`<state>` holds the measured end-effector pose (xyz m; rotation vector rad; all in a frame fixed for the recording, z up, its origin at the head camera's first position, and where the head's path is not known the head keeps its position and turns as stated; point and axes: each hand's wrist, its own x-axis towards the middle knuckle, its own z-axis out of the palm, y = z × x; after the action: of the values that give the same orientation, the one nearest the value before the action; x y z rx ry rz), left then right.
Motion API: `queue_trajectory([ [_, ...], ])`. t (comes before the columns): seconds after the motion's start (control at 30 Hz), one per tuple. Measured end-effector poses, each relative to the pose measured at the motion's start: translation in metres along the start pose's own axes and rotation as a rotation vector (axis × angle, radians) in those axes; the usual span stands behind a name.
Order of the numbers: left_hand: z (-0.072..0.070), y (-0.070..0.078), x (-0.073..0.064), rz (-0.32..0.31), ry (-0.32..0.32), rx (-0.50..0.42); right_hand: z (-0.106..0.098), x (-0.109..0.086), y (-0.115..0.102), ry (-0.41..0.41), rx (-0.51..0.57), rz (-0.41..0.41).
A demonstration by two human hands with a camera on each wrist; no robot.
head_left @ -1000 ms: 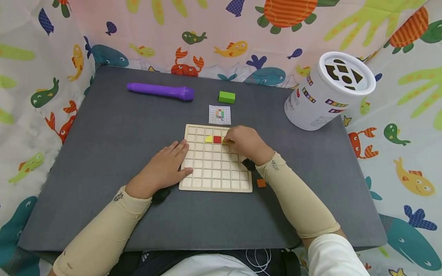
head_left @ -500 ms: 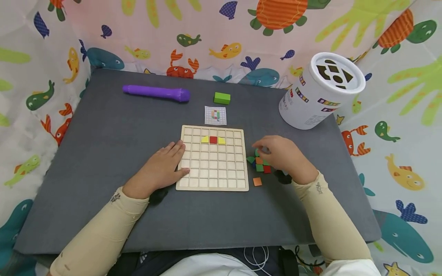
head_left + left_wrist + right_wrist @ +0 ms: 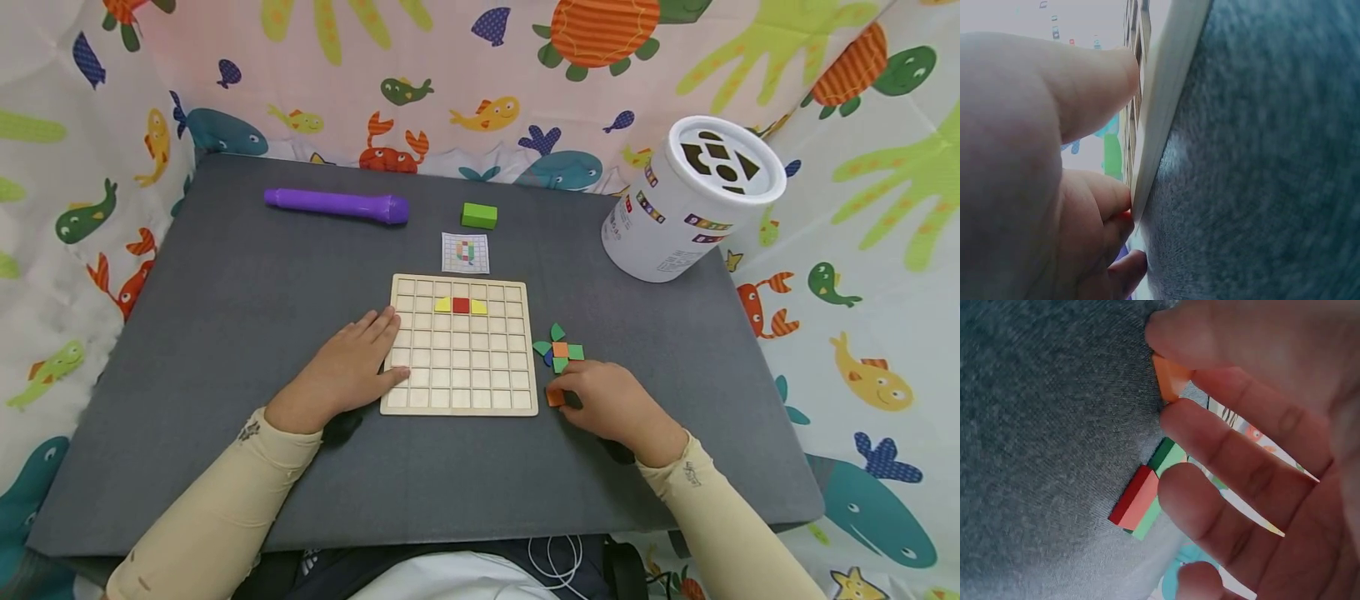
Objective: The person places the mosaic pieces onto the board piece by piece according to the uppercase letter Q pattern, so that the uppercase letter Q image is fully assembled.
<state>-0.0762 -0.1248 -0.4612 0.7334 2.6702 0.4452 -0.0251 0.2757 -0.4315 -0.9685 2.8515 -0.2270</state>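
Note:
A wooden grid board (image 3: 461, 358) lies on the table, with a red square tile (image 3: 461, 306) between two yellow tiles (image 3: 443, 305) in one row near its top. My left hand (image 3: 337, 372) rests along the board's left edge, fingers extended and thumb over the lower corner. Right of the board, my right hand (image 3: 611, 400) pinches an orange square tile (image 3: 1169, 378) between thumb and fingers, close to the tabletop. Just beyond it sits a small cluster of green tiles (image 3: 557, 332), a second orange tile (image 3: 560, 350) and a blue one. A red tile (image 3: 1134, 499) shows beside the fingers in the right wrist view.
A small pattern card (image 3: 465, 253) lies behind the board, with a green block (image 3: 479, 216) beyond it. A purple stick (image 3: 336, 205) lies at the back left. A white tub (image 3: 686, 204) with shaped holes in its lid stands at the back right.
My right hand has let go of the right yellow tile on the board, moved right over the tile cluster, then come toward me to the orange tile. The left hand stays on the board.

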Motion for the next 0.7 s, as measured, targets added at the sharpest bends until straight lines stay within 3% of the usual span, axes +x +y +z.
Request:
queue_trajectory([
  [0.17,0.002,-0.001,0.0,0.0,0.001,0.004,-0.006,0.007,-0.001,-0.043,-0.005,-0.014],
  [0.3,0.002,-0.001,0.0,-0.002,-0.004,0.004,-0.021,0.025,-0.007,-0.04,-0.027,-0.023],
  [0.4,0.002,-0.001,0.001,0.001,0.001,0.005,-0.032,0.046,-0.015,0.006,-0.042,-0.051],
  [0.53,0.002,-0.001,0.001,-0.002,0.0,0.007,-0.04,0.082,-0.027,0.006,-0.032,-0.056],
  [0.7,0.003,-0.002,0.002,0.002,0.007,0.014,-0.029,0.125,-0.036,-0.03,-0.043,-0.023],
])
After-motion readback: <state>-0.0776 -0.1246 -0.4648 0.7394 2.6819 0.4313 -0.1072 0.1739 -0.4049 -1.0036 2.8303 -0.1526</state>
